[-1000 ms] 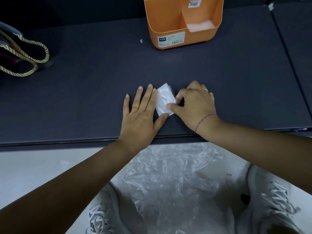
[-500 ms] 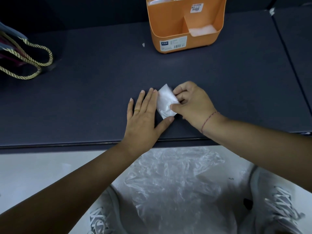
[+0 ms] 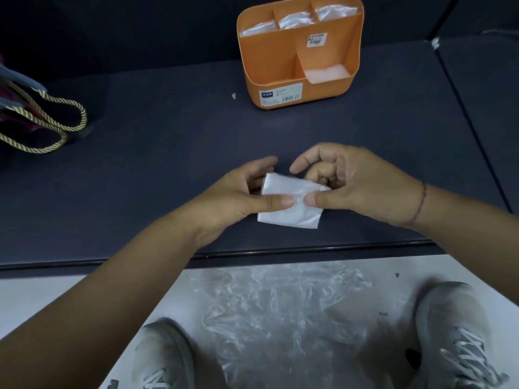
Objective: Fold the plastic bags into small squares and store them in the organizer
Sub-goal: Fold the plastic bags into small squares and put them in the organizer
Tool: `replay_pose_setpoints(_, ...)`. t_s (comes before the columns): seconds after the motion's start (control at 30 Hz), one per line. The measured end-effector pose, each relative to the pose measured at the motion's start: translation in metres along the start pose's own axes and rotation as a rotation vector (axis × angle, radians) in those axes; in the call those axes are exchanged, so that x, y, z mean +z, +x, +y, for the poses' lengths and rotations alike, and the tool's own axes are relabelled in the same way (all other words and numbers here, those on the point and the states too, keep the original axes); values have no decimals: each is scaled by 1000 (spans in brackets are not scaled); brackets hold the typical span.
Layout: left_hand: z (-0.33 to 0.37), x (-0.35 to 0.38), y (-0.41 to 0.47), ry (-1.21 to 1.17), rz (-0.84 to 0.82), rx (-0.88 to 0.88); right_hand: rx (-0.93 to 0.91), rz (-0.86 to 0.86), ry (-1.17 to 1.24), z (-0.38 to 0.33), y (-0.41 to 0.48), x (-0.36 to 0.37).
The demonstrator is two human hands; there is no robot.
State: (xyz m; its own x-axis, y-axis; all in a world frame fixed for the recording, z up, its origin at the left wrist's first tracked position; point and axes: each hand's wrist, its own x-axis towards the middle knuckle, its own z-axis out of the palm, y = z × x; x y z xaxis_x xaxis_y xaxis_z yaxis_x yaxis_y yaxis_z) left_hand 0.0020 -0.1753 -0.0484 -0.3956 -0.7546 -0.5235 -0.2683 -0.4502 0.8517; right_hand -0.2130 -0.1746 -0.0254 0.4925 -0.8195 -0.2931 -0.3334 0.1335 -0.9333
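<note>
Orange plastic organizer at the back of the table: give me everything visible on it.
The orange plastic organizer stands upright on the dark table, rounded corners, tall back, low front. Three back compartments each hold white folded plastic bags; the front right compartment holds another; the front left one looks empty. A white barcode label sits on the front wall, a smaller sticker on the inner wall. Only the table touches it.

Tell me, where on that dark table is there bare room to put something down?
A wide bare stretch of table lies between the rope-handled bag at left, the orange organizer behind and the folded bag in front. Another lies right of the organizer. It is crowded at the near edge, where the left hand and right hand pinch that bag.
</note>
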Motion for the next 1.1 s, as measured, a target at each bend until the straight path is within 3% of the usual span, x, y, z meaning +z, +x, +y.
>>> replay_pose_setpoints(0.13,11,6,6,-102,-355,19,-36,-88,22,-10,-8,-12)
replay_pose_setpoints(0.2,16,14,8,-154,-401,34,-52,-114,41,-13,-11,-14)
replay_pose_setpoints(0.33,13,18,11,-247,-243,17,-6,-59,78,-10,-12,-16)
replay_pose_setpoints(0.5,7,21,15,-335,22,-61,93,264,124,0,-9,-15)
replay_pose_setpoints(0.67,7,38,18,-477,200,-65,370,238,422,15,-12,-1)
replay_pose_setpoints(0.8,13,40,24,-447,314,-9,350,434,554,19,-12,-3)
replay_pose_setpoints(0.87,18,33,30,-331,413,91,318,521,514,18,-11,-10)
replay_pose_setpoints(1.0,27,5,58,347,688,528,295,587,480,17,-11,-22)
replay_pose_setpoints(1.1,34,-17,90,691,652,591,292,586,479,21,-13,-21)
